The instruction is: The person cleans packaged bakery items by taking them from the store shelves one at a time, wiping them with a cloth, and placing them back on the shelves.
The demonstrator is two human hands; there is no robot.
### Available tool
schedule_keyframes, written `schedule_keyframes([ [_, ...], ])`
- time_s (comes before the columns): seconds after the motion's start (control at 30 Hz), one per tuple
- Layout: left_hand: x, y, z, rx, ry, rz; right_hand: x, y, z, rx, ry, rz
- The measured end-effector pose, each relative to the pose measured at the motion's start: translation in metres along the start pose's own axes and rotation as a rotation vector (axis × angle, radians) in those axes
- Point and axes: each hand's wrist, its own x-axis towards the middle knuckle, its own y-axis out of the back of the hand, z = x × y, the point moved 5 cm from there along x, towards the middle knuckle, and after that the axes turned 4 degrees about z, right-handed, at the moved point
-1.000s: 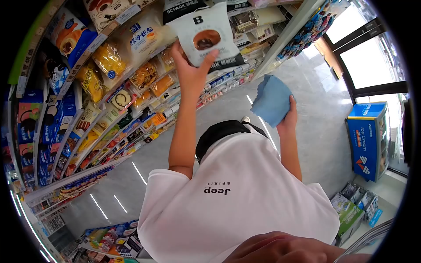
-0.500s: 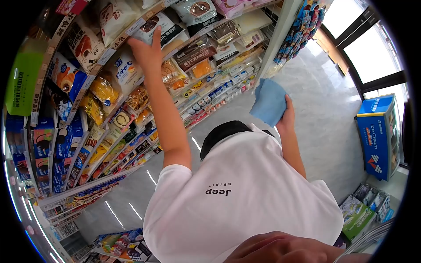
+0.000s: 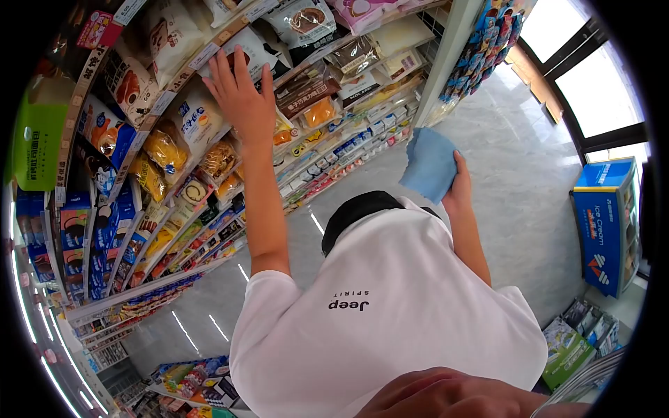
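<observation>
My left hand (image 3: 242,101) is raised to the shelf with its fingers spread and nothing gripped. Its fingertips overlap a white and dark bag (image 3: 247,50) on the shelf; whether they press on it I cannot tell. Packaged bread (image 3: 221,159) lies on the tier beneath that hand. Down at my right side, my right hand (image 3: 458,187) is closed around the edge of a blue cloth (image 3: 428,164), which hangs out flat to the left of the fingers.
Shelf tiers with price-tag strips (image 3: 204,56) hold many packaged foods. Small packets hang on an end rack (image 3: 488,49). A blue ice cream freezer (image 3: 601,226) stands at the right near glass doors (image 3: 592,76). Boxes (image 3: 568,352) sit at lower right. The floor (image 3: 516,202) is grey and shiny.
My left hand has shifted slightly right and down, its fingers now spread with the back of the hand showing. My right hand keeps the blue cloth in almost the same place.
</observation>
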Motion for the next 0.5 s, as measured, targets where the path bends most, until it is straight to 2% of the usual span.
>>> schedule_keyframes([
  [0.23, -0.002, -0.02, 0.001, 0.145, -0.066, -0.058, 0.004, 0.0, -0.007, 0.035, -0.025, -0.049],
  [0.4, 0.005, -0.012, 0.014, 0.109, -0.022, -0.052, 0.012, 0.015, -0.006, 0.04, -0.034, -0.046],
  [0.5, 0.011, -0.015, 0.034, -0.203, -0.038, -0.019, 0.012, 0.02, -0.011, 0.049, -0.042, -0.034],
])
